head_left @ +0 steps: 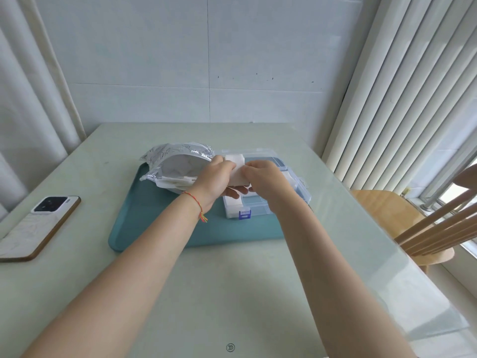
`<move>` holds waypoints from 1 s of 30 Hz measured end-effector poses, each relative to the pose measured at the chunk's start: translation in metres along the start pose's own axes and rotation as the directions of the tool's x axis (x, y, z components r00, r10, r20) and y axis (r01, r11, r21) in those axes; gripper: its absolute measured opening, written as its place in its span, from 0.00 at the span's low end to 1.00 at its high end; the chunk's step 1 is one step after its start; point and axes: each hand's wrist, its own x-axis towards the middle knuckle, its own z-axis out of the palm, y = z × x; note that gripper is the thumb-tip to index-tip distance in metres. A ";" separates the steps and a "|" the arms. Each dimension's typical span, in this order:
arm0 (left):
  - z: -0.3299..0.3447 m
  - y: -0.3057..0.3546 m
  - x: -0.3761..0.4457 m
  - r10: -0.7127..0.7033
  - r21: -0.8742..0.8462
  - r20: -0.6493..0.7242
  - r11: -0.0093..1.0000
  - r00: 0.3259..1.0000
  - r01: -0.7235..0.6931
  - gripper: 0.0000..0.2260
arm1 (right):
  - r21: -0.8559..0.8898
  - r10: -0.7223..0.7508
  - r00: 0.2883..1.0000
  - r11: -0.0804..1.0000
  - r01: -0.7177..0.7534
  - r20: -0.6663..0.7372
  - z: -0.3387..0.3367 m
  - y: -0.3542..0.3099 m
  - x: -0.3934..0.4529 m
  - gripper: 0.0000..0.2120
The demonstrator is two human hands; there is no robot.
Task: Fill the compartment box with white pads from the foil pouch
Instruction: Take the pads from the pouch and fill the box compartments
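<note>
Pale table (232,280), teal tray (160,228), left hand (215,180) and right hand (265,180) gripping white pads (236,167) above box (260,206), open pouch (178,166) beside.

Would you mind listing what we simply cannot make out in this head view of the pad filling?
- Compartment box: both hands and the stack of white pads they grip cover its middle, so how full it is stays unclear.
- Foil pouch: the pad count inside is hidden by its wall.
- Blue latch: print too small.
- Wooden chair: cut off by the right edge.
</note>
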 end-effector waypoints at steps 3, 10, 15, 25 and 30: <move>0.000 0.000 0.001 -0.024 -0.100 -0.069 0.995 0.997 0.017 0.03 | 0.024 0.007 1.000 1.000 -0.007 -0.011 0.008 0.000 -0.001 0.08; 0.001 0.001 -0.003 -0.072 -0.311 -0.029 0.949 0.997 0.060 0.10 | 0.056 -0.080 0.997 0.995 0.080 -0.002 0.016 0.001 -0.005 0.16; 0.000 0.003 -0.007 -0.055 -0.324 0.000 0.945 0.999 0.052 0.13 | 0.008 -0.107 0.994 0.994 0.107 -0.007 0.019 0.007 0.000 0.22; -0.009 -0.004 0.001 -0.101 -0.114 0.020 0.988 0.995 0.103 0.09 | 0.053 0.017 0.999 0.998 -0.014 -0.048 0.000 0.014 0.009 0.05; -0.020 -0.014 0.000 0.076 0.434 -0.171 0.901 0.982 0.006 0.06 | -0.065 0.038 0.997 0.997 -0.043 -0.069 -0.010 0.015 0.014 0.08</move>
